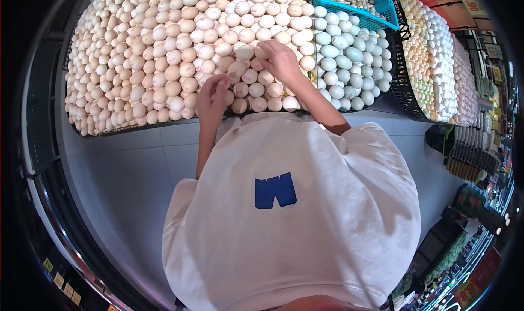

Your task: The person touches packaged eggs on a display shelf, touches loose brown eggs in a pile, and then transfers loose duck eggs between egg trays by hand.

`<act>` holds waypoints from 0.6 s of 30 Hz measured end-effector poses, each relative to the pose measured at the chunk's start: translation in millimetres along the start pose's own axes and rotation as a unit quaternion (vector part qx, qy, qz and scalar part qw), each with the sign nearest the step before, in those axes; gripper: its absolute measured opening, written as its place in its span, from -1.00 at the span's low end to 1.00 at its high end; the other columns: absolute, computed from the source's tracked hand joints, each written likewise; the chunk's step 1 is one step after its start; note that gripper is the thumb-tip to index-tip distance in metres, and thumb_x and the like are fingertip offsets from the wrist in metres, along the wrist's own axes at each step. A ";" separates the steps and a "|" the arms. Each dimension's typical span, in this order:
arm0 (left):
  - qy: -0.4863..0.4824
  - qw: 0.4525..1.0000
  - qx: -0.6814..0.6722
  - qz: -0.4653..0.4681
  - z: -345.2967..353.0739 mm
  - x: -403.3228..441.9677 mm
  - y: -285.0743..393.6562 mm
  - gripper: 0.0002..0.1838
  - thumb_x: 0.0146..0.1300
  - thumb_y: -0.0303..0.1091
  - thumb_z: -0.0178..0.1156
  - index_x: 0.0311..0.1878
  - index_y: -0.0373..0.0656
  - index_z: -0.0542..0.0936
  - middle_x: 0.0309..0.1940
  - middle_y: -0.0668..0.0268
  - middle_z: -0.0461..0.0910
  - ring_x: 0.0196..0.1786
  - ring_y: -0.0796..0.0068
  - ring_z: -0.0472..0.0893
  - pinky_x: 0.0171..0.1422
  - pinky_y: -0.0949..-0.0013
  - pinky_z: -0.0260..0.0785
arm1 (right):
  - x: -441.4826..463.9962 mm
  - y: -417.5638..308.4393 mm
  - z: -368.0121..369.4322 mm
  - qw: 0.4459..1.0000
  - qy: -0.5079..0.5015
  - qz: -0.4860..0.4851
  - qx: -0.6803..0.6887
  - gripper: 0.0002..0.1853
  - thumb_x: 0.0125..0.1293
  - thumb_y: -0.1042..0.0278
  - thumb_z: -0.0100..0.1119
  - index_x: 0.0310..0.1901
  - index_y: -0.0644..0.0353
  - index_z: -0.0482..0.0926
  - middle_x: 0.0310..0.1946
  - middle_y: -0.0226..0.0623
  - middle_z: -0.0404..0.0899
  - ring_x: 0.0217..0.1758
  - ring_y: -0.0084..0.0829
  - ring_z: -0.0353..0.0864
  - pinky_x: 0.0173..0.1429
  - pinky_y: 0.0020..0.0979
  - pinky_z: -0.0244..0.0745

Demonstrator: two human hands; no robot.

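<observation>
Many pale brown and cream eggs [182, 42], several with red stamps, lie in close rows in front of me. My right hand [281, 63] reaches in from the right, its fingers curled round an egg [262, 50] in the pile. Lower and to the left is my left hand [213, 96], fingers bent and slightly apart beside the eggs at the near edge. Nothing shows in its grasp, though its palm side is partly hidden. Between both hands, a few eggs [238, 69] sit on top of the others.
Bluish-green eggs [355, 56] fill the section to the right, with a turquoise basket [386, 19] of small speckled eggs above them. A black crate [405, 82] borders further egg stacks. Grey tiled floor [131, 172] lies below the display's near edge.
</observation>
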State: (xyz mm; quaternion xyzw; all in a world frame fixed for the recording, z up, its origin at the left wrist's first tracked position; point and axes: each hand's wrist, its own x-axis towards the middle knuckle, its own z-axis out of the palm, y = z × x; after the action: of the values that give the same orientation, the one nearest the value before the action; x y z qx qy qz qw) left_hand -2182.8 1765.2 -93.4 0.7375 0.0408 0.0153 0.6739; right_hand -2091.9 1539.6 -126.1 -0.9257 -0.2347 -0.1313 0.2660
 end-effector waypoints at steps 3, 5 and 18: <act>0.000 1.000 0.000 -0.004 1.0 -0.8 2.4 -0.74 0.46 -0.37 0.08 0.07 -0.33 0.58 -0.07 0.18 0.67 0.02 0.45 0.64 0.15 0.40 0.45 | -6.2 3.2 -13.9 0.993 -0.042 0.038 0.099 -0.51 0.04 0.38 0.40 0.07 0.11 0.55 -0.07 -0.23 0.61 -0.06 -0.16 0.63 -0.03 -0.20 0.56; -0.014 1.000 0.001 0.004 0.8 0.3 1.6 -0.74 0.46 -0.38 0.08 0.08 -0.32 0.58 -0.09 0.19 0.67 0.00 0.47 0.64 0.14 0.41 0.46 | -17.8 11.2 -20.6 0.994 -0.022 0.038 0.101 -0.53 0.07 0.37 0.38 0.08 0.10 0.56 -0.02 -0.23 0.61 -0.07 -0.18 0.63 0.00 -0.24 0.56; -0.021 0.999 0.043 0.011 4.0 7.6 5.7 -0.74 0.45 -0.38 0.10 0.07 -0.31 0.59 -0.12 0.22 0.68 -0.10 0.52 0.64 0.04 0.45 0.48 | -53.2 39.9 -67.1 0.995 0.017 0.100 0.013 -0.57 0.07 0.39 0.36 0.04 0.14 0.59 -0.02 -0.18 0.62 -0.06 -0.09 0.52 0.10 -0.16 0.47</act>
State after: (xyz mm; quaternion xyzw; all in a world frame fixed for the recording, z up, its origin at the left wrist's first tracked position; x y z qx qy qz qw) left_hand -2174.7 1761.3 -88.3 0.7662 0.0193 0.0059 0.6422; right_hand -2125.2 1453.2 -107.6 -0.9387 -0.1384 -0.1170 0.2933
